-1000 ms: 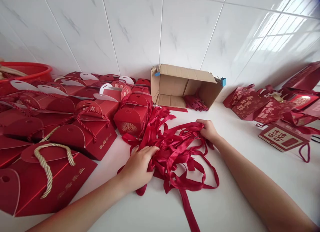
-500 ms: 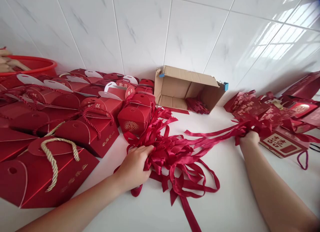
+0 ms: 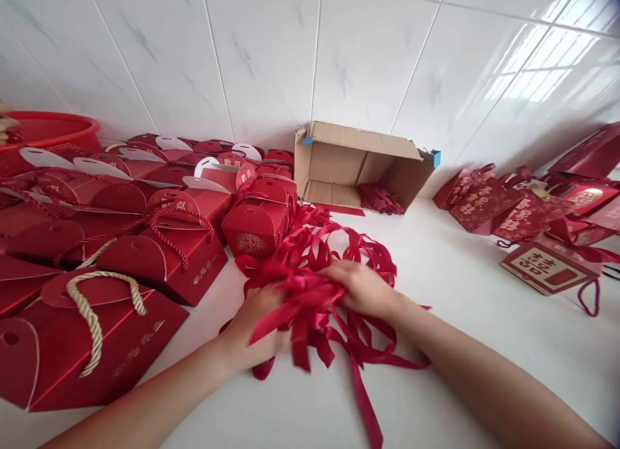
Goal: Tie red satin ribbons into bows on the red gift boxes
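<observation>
A tangled heap of shiny red ribbons (image 3: 358, 355) lies on the white tabletop. My left hand (image 3: 259, 320) is closed around part of it, its fingers partly covered by loose strands. Close beside it, my right hand (image 3: 361, 284) is closed on a bunch of the same ribbon, which it presses against the left hand's bunch. Strands in front of the hands are blurred by motion. One long tail hangs toward the near edge. Just behind the heap stands a small red gift box (image 3: 254, 226) with a gold emblem.
Red gift boxes with rope handles (image 3: 135, 345) fill the left side, with a red basket (image 3: 62, 132) behind them. An open cardboard box (image 3: 358, 135) lies on its side by the tiled wall, red pieces inside. More red boxes (image 3: 552, 268) stand at the right.
My right hand has come from the far right to the centre, bringing its ribbon ends back to the heap. My left hand stays in about the same place, gripping ribbons.
</observation>
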`<state>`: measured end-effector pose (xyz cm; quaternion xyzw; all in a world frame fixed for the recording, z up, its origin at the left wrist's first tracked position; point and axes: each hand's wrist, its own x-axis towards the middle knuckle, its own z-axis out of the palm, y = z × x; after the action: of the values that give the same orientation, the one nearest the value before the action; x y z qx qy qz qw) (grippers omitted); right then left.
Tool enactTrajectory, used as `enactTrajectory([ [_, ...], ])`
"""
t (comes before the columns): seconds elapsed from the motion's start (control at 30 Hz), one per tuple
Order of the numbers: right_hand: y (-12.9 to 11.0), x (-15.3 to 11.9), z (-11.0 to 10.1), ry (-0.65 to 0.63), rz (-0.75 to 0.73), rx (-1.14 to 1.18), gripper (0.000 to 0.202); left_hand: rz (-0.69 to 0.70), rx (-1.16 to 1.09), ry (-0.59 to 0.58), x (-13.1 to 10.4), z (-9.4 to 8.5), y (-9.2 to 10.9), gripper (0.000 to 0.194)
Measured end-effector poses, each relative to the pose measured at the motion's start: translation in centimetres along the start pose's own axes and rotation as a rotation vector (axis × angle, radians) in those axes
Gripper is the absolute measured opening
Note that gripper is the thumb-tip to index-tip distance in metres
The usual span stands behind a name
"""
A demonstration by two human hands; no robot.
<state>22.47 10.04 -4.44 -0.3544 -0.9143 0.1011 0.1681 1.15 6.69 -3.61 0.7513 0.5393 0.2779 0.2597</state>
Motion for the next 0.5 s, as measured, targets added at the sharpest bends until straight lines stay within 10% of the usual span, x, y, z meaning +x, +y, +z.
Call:
enactTrajectory([
  [0.13,4.5,-0.5,-1.7,0.091,0.166,-0.186,0.017,0.225,0.212,-0.113,0.2,0.4,0.2,0.048],
  [0.5,12.7,-4.7,-4.0,0.347,0.484,-0.213,0.026,0.132,0.228,-0.147,-0.4,0.3,-0.6,0.052],
])
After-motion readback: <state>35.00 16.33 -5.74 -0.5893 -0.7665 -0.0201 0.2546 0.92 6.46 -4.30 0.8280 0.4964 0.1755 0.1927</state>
